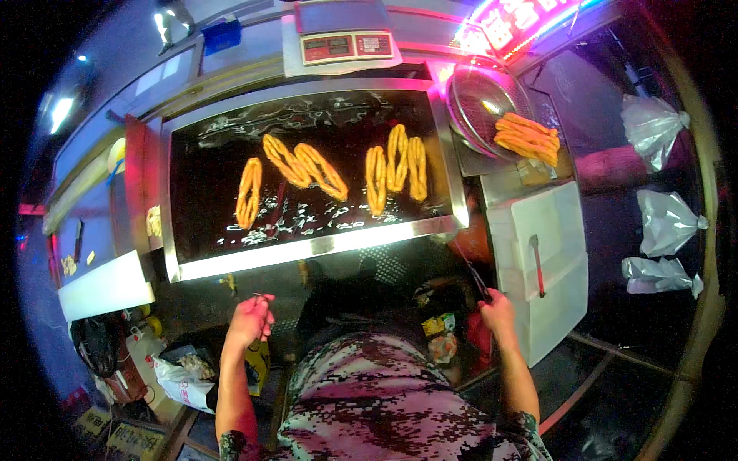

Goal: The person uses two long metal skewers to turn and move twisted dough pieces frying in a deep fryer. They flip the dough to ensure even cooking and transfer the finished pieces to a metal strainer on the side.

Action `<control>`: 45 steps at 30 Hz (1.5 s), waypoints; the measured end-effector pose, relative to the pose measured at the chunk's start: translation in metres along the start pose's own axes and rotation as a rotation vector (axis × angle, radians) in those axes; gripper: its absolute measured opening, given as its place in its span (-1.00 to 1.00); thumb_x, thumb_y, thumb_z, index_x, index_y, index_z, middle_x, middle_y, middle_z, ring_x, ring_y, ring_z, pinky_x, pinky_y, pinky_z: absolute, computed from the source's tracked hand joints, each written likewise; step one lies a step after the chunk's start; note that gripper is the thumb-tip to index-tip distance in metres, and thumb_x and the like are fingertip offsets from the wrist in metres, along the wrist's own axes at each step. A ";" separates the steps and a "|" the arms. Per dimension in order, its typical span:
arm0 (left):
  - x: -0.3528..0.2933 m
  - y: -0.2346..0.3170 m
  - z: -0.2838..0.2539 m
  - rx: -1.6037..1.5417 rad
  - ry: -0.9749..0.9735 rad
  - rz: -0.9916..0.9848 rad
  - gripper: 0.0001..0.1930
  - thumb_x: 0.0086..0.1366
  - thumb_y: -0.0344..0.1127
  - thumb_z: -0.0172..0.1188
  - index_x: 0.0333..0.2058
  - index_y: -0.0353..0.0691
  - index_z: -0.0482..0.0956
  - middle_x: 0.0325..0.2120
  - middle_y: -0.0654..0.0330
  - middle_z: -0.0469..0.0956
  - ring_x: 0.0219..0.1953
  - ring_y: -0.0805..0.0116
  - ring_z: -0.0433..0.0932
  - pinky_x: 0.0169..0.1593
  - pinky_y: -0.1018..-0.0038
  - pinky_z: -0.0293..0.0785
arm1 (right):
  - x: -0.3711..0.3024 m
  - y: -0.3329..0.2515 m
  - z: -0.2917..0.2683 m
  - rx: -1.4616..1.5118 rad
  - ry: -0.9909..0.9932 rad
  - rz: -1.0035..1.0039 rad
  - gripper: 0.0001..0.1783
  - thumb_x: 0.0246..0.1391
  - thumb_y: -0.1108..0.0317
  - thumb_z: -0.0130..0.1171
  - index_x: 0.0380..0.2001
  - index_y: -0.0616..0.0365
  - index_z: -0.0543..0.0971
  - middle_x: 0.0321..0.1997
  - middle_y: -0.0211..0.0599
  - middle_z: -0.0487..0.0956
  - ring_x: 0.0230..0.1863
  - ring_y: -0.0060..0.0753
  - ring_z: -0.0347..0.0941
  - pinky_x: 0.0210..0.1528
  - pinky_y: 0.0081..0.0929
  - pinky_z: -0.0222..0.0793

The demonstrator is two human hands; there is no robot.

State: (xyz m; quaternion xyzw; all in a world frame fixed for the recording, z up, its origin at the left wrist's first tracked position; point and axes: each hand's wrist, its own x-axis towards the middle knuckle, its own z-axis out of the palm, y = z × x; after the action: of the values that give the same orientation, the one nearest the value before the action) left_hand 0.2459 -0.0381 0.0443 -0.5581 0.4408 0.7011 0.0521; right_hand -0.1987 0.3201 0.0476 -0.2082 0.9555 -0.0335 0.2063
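Several golden fried dough sticks (396,159) float in the dark oil of a wide rectangular metal fryer (319,247). They lie in two loose groups, left and right. Below the fryer's front rim, toward the left, is my left hand (251,319), fingers curled in with nothing visible in them. My right hand (498,311) grips a long thin dark tool (473,275), whose far end reaches the fryer's front right corner. Whether it is tongs or chopsticks is unclear. More fried dough sticks (527,139) are piled at the edge of a round wire basket (478,100) beyond the fryer's right side.
A scale (346,48) stands behind the fryer. To the right, a white container (573,253) carries a red-handled tool (540,269), and plastic bags (670,223) hang beyond it. A white board (106,286) is at left, above a white bag (184,378) down low.
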 end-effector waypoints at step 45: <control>0.153 0.065 0.140 0.628 0.084 0.312 -0.66 0.39 -0.14 -0.15 -0.18 -0.28 0.50 -0.63 0.17 0.45 -0.70 0.38 0.44 -0.62 0.44 0.41 | 0.031 -0.044 0.052 0.193 -0.093 -0.019 -0.60 -0.13 0.35 0.23 -0.13 0.17 0.54 -0.43 -0.08 0.59 -0.36 -0.19 0.56 -0.28 -0.37 0.42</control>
State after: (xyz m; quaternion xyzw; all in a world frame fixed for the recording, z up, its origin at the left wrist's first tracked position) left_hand 0.0492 -0.0467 -0.0475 -0.4692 0.7167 0.5071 0.0951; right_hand -0.1867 0.2683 -0.0052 -0.1977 0.9352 -0.1178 0.2690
